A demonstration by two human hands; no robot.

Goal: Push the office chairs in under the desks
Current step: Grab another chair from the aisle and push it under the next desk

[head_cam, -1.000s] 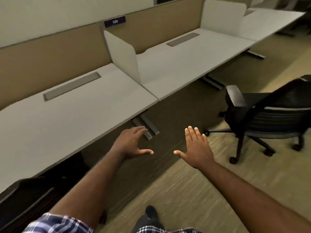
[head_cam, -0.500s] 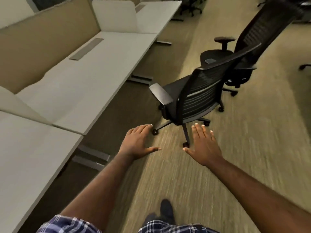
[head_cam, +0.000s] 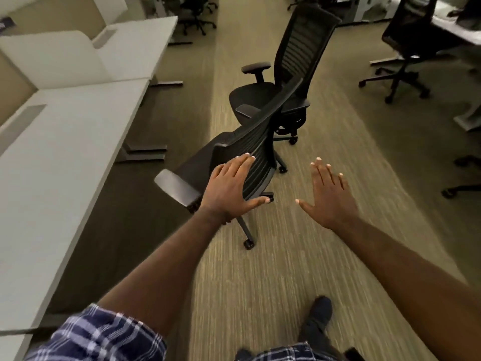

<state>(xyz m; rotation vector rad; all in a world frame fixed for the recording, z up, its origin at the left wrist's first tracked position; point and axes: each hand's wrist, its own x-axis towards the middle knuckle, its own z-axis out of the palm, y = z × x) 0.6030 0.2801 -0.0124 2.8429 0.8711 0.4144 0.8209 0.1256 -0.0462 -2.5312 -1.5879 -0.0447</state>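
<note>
Readable text: I can make out none in my view.
Dark tag [head_cam: 3,22] on the tan partition [head_cam: 14,82], far left edge: I see only a cropped, blurred sliver, and its characters are illegible.
Brands, numbers: none that I can read.

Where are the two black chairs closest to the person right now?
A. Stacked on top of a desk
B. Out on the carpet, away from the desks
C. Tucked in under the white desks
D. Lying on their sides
B. The nearest office chair and the second office chair behind it both stand upright on the carpet in the aisle, apart from the white desk at the left, not under it.
</note>
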